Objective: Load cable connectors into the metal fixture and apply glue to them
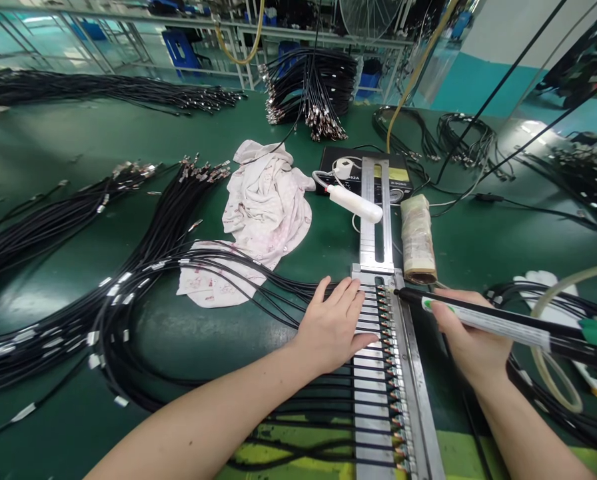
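My left hand [331,327] lies flat, fingers spread, over black cables [278,303] laid side by side across a metal clamping fixture [366,417]. The cable ends, with small metallic tips [389,360], form a row along the fixture's slotted bar. My right hand [471,333] is closed around a long black dispensing syringe [498,321] with a pale label and a green fitting at its back end. Its narrow tip points left, close to the topmost cable ends; whether it touches them, I cannot tell.
A crumpled white cloth [266,200] lies left of the fixture. Behind it stand a black controller box [403,170] and a white handled device [356,203]. A wrapped roll [418,240] sits to the right. Cable bundles [163,213] cover the left side; a pale hose [553,373] curls at right.
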### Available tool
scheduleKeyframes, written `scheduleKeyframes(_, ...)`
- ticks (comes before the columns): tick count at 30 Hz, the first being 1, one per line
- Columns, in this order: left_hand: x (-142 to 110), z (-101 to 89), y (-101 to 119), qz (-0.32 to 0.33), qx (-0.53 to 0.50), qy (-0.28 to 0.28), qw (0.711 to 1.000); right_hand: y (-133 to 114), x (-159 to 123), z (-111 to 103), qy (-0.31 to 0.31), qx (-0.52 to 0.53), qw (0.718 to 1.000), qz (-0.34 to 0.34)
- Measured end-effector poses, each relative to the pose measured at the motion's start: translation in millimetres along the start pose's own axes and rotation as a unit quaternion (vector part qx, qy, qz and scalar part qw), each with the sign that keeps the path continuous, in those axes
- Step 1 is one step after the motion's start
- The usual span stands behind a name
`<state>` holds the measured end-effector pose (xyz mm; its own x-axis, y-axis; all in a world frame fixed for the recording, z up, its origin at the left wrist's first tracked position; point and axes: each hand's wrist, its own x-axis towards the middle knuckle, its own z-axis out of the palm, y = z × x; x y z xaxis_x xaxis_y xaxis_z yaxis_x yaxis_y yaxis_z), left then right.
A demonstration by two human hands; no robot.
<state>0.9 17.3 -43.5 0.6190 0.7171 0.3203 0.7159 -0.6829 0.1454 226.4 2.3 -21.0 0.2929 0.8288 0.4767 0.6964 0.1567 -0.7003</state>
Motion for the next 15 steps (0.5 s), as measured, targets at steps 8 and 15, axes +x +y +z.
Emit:
scheduleKeyframes(8,0.5,-0.3,-0.6,0.001,0.002,0.006,1.000,-5.1,1.4,-1.1,-0.004,-0.002,1.000,-0.012)
scheduleKeyframes(15,0.5,-0.8,-0.5,0.002,-0.003,-0.001,1.000,-5.4,1.5,-1.1,0.004,-0.011,1.000,-0.007)
